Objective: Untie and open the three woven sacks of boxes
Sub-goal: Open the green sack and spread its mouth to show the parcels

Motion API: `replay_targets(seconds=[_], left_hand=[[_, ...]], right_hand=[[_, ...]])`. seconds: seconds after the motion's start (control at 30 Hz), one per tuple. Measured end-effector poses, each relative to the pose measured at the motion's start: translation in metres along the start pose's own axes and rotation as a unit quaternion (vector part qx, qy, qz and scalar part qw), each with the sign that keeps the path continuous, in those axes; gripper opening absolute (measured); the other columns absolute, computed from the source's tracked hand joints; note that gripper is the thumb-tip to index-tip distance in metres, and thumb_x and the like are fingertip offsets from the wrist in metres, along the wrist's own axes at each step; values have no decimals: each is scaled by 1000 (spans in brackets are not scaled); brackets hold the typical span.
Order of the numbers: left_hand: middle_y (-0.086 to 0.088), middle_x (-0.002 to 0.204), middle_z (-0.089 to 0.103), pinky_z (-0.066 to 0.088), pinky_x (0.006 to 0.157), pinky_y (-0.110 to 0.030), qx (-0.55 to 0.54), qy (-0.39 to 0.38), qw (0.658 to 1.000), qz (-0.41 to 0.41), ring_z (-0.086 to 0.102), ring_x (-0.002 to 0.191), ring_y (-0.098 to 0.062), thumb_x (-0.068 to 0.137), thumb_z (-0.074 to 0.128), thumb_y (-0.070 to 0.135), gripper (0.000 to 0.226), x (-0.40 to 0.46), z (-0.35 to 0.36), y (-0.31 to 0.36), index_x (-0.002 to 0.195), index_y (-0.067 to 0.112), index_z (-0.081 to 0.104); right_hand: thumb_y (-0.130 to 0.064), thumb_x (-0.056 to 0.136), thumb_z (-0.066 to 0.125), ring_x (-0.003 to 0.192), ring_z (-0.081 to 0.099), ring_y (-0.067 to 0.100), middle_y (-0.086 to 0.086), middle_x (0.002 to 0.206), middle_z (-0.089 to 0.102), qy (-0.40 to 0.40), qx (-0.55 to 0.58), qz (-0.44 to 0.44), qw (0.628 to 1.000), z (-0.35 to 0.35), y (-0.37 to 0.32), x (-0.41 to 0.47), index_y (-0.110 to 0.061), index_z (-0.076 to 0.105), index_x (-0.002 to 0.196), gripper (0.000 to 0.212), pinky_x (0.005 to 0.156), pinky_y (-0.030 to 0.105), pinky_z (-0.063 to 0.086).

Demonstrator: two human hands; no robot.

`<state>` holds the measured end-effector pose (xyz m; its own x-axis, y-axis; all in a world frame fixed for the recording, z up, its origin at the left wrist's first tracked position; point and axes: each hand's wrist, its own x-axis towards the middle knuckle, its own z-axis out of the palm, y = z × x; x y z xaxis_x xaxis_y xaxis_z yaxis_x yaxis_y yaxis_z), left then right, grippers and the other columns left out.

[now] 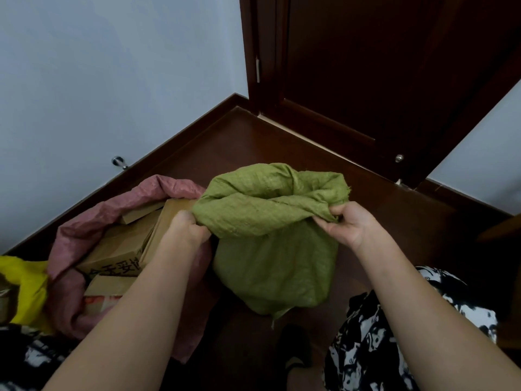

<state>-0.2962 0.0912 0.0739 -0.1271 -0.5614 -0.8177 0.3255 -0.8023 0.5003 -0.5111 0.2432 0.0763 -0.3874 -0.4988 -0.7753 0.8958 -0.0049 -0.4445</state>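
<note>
Green woven sack (277, 258) upright on the dark wooden floor (380, 221), centre of the scene, its mouth rolled and bunched. Left hand (188, 227) clenched on the left rim, right hand (345, 222) pinching the right rim. At left, pink sack (84, 230) open, showing cardboard boxes (118, 249); black printed characters, only partly visible. Yellow sack (26, 289) far left.

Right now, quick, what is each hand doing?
Left hand: closed, gripping the left side of the green sack's top.
Right hand: closed, pinching the right side of the same sack's top.
</note>
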Motion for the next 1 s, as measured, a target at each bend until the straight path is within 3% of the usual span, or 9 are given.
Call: replay_targets(seconds=[0.13,0.2,0.33,0.47,0.63,0.73,0.83,0.93,1.0], left_hand=[[-18,112,67,54,78,-45,71,-68,995,19,66,99,-31,93,57,35,37,5,-11,-2,116,6,62],[-18,120,64,51,87,-41,132,-97,987,-3,65,102,-27,89,64,23,39,7,-14,-6,123,4,59],[-20,134,53,44,95,-44,130,-44,990,-23,53,122,-31,96,53,13,42,18,-20,-9,136,0,47],[-19,140,47,38,102,-49,54,13,998,-8,49,127,-33,100,44,11,42,22,-16,-15,141,3,40],[-12,126,54,44,86,-49,75,50,996,-2,52,121,-32,98,50,13,41,21,-9,-18,138,7,44],[-8,106,50,42,82,-38,152,71,986,-6,52,121,-28,97,53,15,38,9,-5,-17,132,5,47],[-2,123,52,40,80,-35,186,97,978,-9,50,123,-24,98,51,16,37,16,-9,-11,133,8,46],[-3,139,49,42,87,-39,167,99,981,-28,49,125,-21,100,43,15,35,26,-12,-7,136,14,44],[-7,142,47,40,98,-43,89,87,992,-8,46,129,-25,103,31,8,37,29,-10,-7,139,10,41]], right_hand=[[7,90,24,88,57,41,27,102,53,-4,65,-8,998,12,4,-3,6,47,119,36,86,52,46],[-1,92,21,85,57,41,28,99,55,-10,66,-8,998,18,8,-7,9,52,107,35,87,54,46],[-26,96,32,103,60,42,26,116,59,-36,66,-3,997,20,12,1,0,55,124,45,85,57,50],[-60,88,49,102,66,40,25,111,67,-94,-13,-9,995,21,9,0,-5,62,114,62,92,56,49],[-18,93,61,91,69,33,18,102,68,-3,-165,-64,984,22,15,5,-10,59,112,21,78,50,57],[-15,93,57,85,64,28,12,97,63,68,-237,-98,964,21,12,5,-16,56,96,3,79,46,56],[-38,66,74,97,61,28,10,112,62,129,-350,-116,920,12,4,21,-15,60,112,53,85,41,54],[-18,80,69,97,60,27,11,109,59,145,-379,-145,903,11,-1,21,-9,52,120,44,83,37,54],[-7,82,65,95,59,26,10,110,54,171,-366,-186,896,5,-4,30,-10,37,130,56,83,40,55]])
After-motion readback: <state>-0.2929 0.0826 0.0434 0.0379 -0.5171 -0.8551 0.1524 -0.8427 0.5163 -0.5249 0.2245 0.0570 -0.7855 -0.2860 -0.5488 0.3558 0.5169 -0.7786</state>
